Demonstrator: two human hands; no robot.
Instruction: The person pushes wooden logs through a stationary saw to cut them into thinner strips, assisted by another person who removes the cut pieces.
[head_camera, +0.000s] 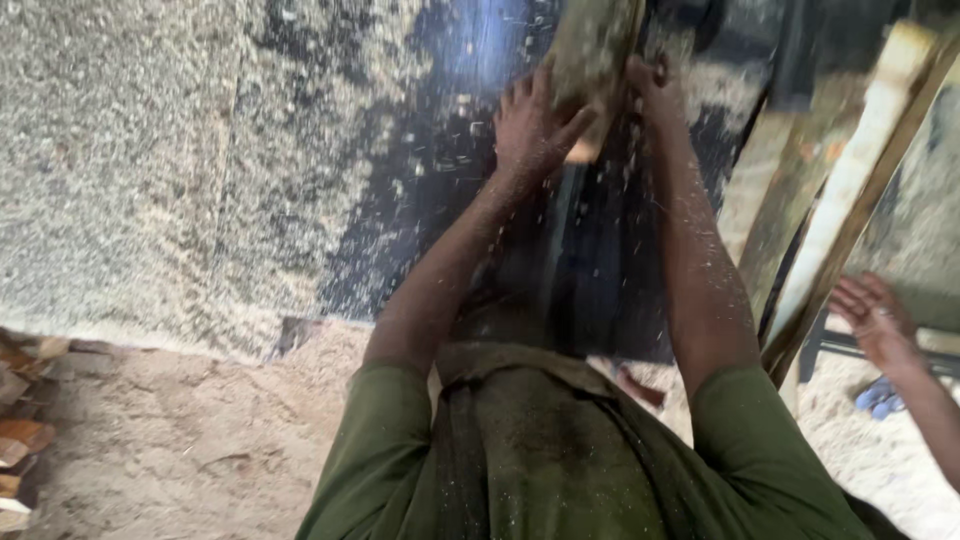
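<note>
Now mid-feed, I judge: my left hand (530, 125) and right hand (652, 85) both grip the block (590, 55) at twelve o'clock on the dusty surface (150, 150); next calls for steady pressure; another hand (872, 315) waits at three.

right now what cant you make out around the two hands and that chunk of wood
Head view only:
- wood block: top cut off by the frame edge, motion-blurred.
- right hand: fingers hidden behind the block.
- left hand: palm side unseen.
- dark table: buried under sawdust.
- another person's hand: what it reaches for.
</note>
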